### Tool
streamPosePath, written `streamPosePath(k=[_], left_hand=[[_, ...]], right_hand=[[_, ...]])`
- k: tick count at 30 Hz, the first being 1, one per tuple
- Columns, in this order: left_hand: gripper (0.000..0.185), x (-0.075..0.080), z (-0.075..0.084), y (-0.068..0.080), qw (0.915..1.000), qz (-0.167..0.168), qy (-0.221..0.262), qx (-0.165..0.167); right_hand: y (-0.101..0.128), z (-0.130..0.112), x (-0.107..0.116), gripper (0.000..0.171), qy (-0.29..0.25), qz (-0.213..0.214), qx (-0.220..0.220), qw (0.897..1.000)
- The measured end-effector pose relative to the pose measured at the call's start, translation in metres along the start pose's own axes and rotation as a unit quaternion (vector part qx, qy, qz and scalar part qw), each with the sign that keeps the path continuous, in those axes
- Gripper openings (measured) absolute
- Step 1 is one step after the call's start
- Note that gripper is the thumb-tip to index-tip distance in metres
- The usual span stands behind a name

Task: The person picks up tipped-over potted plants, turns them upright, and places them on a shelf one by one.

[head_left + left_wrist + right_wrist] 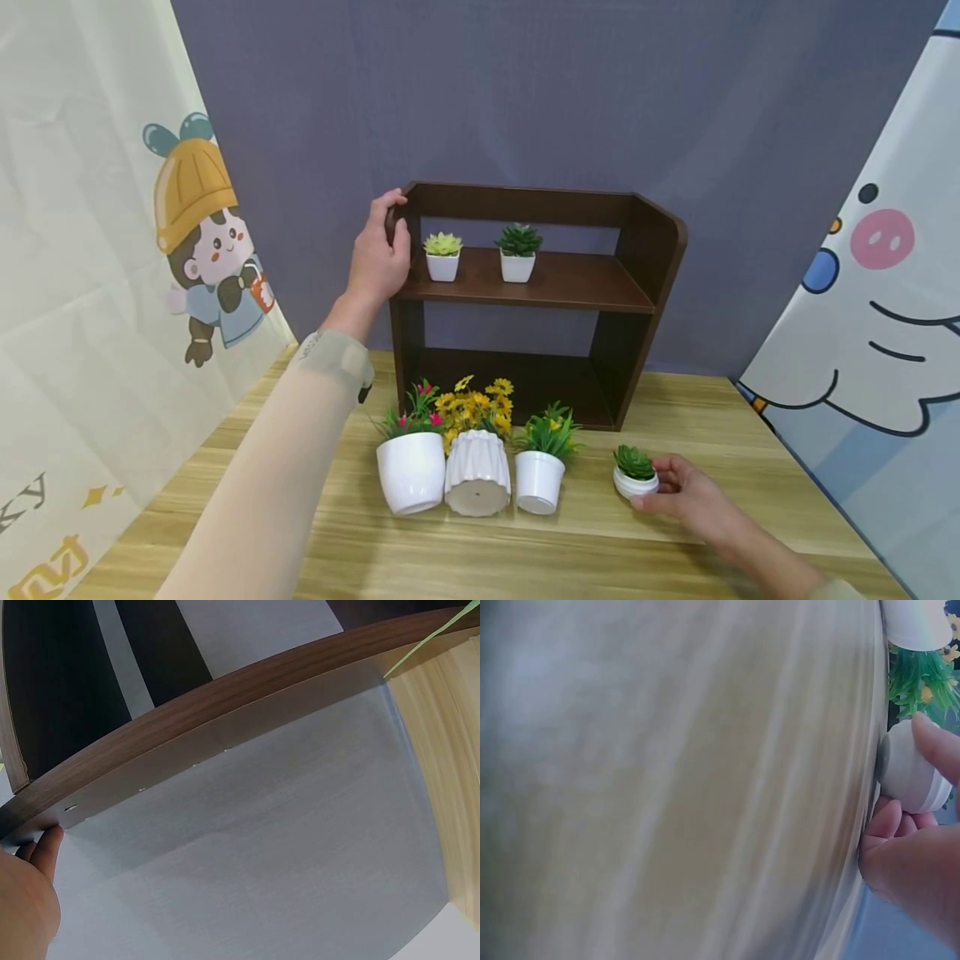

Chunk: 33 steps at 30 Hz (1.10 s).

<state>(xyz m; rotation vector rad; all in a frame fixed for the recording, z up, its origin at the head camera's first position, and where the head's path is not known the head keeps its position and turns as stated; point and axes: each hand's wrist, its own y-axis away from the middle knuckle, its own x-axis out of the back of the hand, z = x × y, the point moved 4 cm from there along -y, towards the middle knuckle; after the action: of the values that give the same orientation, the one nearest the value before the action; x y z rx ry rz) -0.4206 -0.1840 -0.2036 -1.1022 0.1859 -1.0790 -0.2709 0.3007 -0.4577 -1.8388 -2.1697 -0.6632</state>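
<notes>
Plainly, the succulent pot (630,485) lies pinched within the right grip (697,502).

Shelf (570,279): wood-look, smooth, low sheen
Worktop (420,558): wood-grained, smooth
Big pot (411,471): glossy, smooth
Fluted pot (477,458): glossy, ridged
Held plant (635,461): plastic-looking
Backdrop (480,100): matt cloth

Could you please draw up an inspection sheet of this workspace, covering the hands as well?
Surface: wood-grain table.
Job's things: small succulent in a round white pot; dark brown shelf bearing two succulents in square white pots.
Clutter: three white flowerpots in a row before the shelf, bases showing.
Hands: the left hand grips the shelf's upper side; the right hand pinches the round white pot.
Cables: nothing seen.
Surroundings: dark backdrop behind, cartoon-printed panels at both sides.
</notes>
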Motion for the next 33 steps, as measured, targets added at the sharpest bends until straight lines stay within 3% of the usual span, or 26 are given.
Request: streamPosePath(k=[12, 33], left_hand=[[0.04, 0.0, 0.001, -0.001, 1.0, -0.002, 0.0, 0.0], [0.042, 0.0, 0.0, 0.001, 1.0, -0.007, -0.003, 0.004]], right_hand=[[-0.007, -0.005, -0.005, 0.077, 0.031, 0.036, -0.001, 0.999], [-0.017, -0.018, -0.024, 0.073, 0.012, 0.084, 0.052, 0.995]])
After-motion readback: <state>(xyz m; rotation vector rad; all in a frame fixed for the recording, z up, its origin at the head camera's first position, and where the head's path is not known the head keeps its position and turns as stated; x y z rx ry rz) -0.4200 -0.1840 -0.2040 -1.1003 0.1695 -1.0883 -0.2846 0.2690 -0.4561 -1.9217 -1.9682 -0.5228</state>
